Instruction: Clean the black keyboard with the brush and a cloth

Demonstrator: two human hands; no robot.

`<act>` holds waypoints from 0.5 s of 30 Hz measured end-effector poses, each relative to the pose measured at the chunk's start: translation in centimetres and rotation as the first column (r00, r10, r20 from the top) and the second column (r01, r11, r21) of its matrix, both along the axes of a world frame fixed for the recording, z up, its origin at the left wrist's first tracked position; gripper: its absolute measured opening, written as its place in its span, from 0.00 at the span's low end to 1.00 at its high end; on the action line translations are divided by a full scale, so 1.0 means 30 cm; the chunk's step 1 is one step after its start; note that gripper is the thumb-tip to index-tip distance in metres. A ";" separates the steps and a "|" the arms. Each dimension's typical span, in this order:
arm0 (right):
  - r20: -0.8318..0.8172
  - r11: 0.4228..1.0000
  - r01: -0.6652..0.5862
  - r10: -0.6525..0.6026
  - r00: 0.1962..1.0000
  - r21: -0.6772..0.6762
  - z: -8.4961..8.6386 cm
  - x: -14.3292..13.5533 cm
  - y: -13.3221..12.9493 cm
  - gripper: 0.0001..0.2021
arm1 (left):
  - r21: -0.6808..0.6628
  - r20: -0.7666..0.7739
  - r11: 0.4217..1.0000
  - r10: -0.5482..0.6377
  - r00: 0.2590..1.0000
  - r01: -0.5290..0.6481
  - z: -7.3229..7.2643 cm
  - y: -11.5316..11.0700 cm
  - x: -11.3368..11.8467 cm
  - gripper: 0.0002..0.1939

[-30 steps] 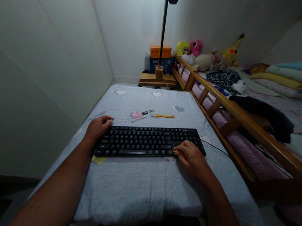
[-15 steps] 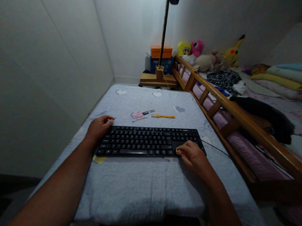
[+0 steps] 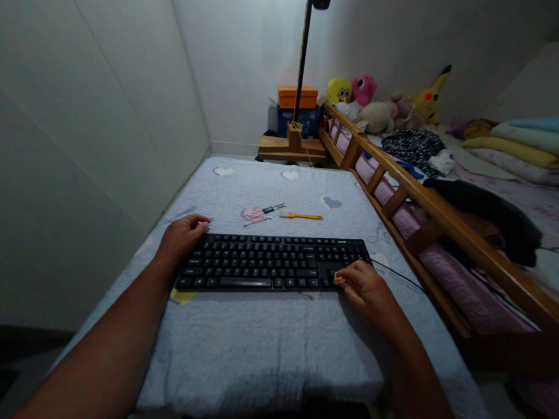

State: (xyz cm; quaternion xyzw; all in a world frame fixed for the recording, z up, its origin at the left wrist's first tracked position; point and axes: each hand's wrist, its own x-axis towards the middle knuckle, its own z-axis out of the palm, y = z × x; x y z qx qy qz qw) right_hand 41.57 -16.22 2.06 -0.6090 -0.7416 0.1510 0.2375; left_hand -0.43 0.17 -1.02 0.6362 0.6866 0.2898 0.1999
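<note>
A black keyboard [image 3: 258,263] lies flat on the pale blue patterned cloth [image 3: 266,340], its cable running off to the right. My left hand [image 3: 181,237] rests at the keyboard's upper left corner, its fingers bent together; what they grip, if anything, is hidden. Over the lower right keys, my right hand [image 3: 362,284] is closed on a small tan piece [image 3: 339,278], which touches the keys. Beyond the keyboard lie a yellow-handled brush [image 3: 302,216], a dark-handled tool [image 3: 273,208] and thin white swabs [image 3: 258,220].
A wooden bed rail [image 3: 413,207] runs along the right side of the cloth. At the back, a lamp stand [image 3: 293,138] rises beside an orange box [image 3: 297,97]. Plush toys [image 3: 378,115] and folded bedding [image 3: 517,146] lie on the bed. A wall stands at left.
My right hand has slid a little to the right over the keyboard with the tan piece. My left hand has stayed at the same corner.
</note>
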 end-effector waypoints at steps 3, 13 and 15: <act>0.017 1.000 0.021 -0.021 1.000 -0.009 -0.006 0.017 0.002 0.10 | -0.006 0.003 1.000 0.005 1.000 -0.005 0.006 -0.003 0.003 0.24; 0.028 0.999 0.051 -0.051 0.998 -0.009 0.000 0.041 -0.005 0.11 | -0.012 0.000 1.000 0.023 1.000 -0.023 0.013 -0.007 0.010 0.25; 0.028 0.998 0.056 -0.056 0.998 -0.011 0.001 0.044 -0.006 0.11 | -0.008 -0.001 1.000 0.022 1.000 -0.022 0.009 -0.005 0.007 0.25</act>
